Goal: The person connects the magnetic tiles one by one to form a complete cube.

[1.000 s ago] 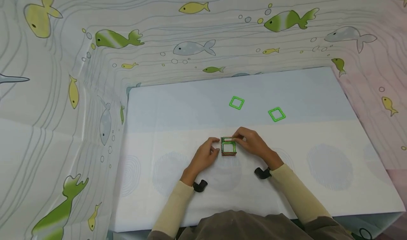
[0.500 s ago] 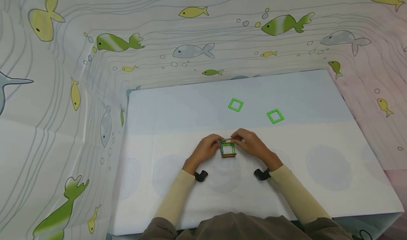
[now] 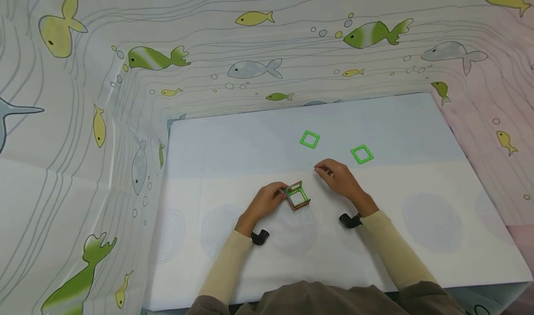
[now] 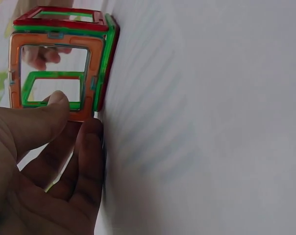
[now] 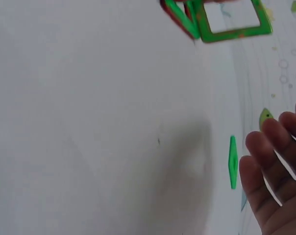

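Note:
A small box of magnetic tiles [image 3: 294,207] with hollow frames stands on the table in front of the person. My left hand [image 3: 263,201] pinches its left side; in the left wrist view the thumb [image 4: 52,115] lies over the lower edge of an orange tile [image 4: 95,63], other fingers beneath. A red tile [image 4: 100,18] and green ones form neighbouring sides. My right hand [image 3: 340,180] is apart from the box, up and to its right, holding nothing, fingers loosely bent. A green side [image 5: 236,34] of the box shows at the top of the right wrist view.
Two loose green square tiles lie farther back on the table [image 3: 217,148]: one tile [image 3: 304,136] behind the box, another tile [image 3: 355,157] beyond the right hand. A fish-print cloth [image 3: 200,37] hangs behind and at both sides. Black wrist cameras [image 3: 260,237] sit at both wrists.
My right hand has let go of the box and moved up and right. My left hand, earlier beside the box, took hold of it; the box is now turned at an angle.

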Demonstrator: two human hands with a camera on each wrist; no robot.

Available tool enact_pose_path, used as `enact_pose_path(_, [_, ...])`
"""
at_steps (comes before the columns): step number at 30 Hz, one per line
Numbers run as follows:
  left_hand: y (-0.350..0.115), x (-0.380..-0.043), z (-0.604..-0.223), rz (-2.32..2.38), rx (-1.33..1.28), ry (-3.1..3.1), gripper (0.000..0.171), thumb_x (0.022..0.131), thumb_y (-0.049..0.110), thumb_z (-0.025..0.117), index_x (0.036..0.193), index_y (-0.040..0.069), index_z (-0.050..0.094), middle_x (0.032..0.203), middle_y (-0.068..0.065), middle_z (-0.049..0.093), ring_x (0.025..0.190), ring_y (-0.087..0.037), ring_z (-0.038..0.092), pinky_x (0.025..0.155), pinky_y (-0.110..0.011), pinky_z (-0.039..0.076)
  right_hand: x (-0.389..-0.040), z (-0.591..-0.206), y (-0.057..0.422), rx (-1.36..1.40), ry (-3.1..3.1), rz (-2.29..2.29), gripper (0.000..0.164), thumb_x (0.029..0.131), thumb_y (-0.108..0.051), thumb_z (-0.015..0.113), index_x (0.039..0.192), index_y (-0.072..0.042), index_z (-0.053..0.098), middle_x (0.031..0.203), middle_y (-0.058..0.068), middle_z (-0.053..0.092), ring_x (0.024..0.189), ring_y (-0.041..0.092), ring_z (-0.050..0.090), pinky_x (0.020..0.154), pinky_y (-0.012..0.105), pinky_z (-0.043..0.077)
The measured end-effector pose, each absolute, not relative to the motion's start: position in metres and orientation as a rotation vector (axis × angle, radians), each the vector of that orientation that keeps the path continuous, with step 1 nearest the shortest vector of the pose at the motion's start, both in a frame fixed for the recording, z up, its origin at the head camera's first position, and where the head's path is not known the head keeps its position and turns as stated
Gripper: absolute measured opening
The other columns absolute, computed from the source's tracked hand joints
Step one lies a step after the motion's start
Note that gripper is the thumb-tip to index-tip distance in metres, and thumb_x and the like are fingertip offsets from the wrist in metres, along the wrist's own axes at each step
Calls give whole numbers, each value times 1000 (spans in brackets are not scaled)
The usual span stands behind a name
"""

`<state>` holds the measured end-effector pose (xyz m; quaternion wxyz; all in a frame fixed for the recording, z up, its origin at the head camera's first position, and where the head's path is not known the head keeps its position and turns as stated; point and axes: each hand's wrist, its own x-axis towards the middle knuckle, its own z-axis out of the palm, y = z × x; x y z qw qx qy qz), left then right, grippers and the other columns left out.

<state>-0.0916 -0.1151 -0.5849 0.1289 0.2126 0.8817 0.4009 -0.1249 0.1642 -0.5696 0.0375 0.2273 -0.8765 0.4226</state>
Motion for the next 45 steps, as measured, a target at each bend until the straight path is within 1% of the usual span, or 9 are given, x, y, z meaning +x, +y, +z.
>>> enact_pose_path(11, [-121,-76,-586,1193,567,2563,23,96,13,67,119,11,68,107,-3,69,91,-15,66,79,-28,54,-140,-566,193,426,-2804,1219,16,100,-15,61,108,-4,69,96,12,71,83,25,66,74,41,55])
enact_pose_path(18, [-120,-67,-584,1192,550,2548,22,94,18,70,115,11,68,105,-2,68,90,-13,66,78,-26,54,-153,-559,228,-9,-2926,1122,27,102,-19,57,119,2,64,108,21,63,99,37,59,81,51,50])
enact_pose_path(21, [-119,-65,-583,1187,526,2535,22,94,19,70,115,12,68,105,-1,67,90,-12,66,78,-27,54,-157,-556,243,-228,-3004,1052,39,101,-22,57,129,5,57,119,27,55,110,44,51,85,56,46])
enact_pose_path(24, [-117,-62,-584,1189,515,2532,22,93,18,71,114,13,68,105,0,67,91,-12,65,79,-28,54,-158,-556,254,-404,-3100,992,58,100,-34,58,138,8,46,129,33,45,115,48,44,84,57,44])
enact_pose_path(27, [-116,-60,-584,1176,509,2547,22,92,18,73,114,13,68,105,1,66,92,-12,64,80,-29,53,-159,-558,260,-481,-3173,956,77,96,-49,60,141,11,40,132,36,40,115,50,41,81,57,44])
enact_pose_path(30, [-116,-58,-584,1175,521,2562,23,92,18,73,113,15,67,110,1,65,94,-13,63,83,-30,53,-160,-561,261,-474,-3210,913,85,93,-56,62,138,12,40,129,36,39,111,48,41,76,54,45])
enact_pose_path(37, [-114,-55,-586,1251,581,2544,22,90,14,74,111,9,66,135,-6,60,115,-19,63,93,-28,54,-165,-566,260,-502,-3226,962,79,88,-46,73,130,13,43,121,33,41,97,38,43,72,46,44])
enact_pose_path(41, [-113,-54,-586,1250,592,2561,24,90,14,75,112,8,68,133,-6,62,114,-19,63,92,-29,54,-167,-570,260,-540,-3180,1063,74,88,-40,74,130,12,41,124,34,40,96,38,45,77,46,45])
enact_pose_path(45, [-112,-54,-586,1246,627,2581,24,90,14,75,111,8,68,132,-6,62,117,-20,62,93,-28,54,-165,-571,258,-468,-3148,1080,53,96,-30,66,125,10,48,123,34,45,97,38,49,77,47,46])
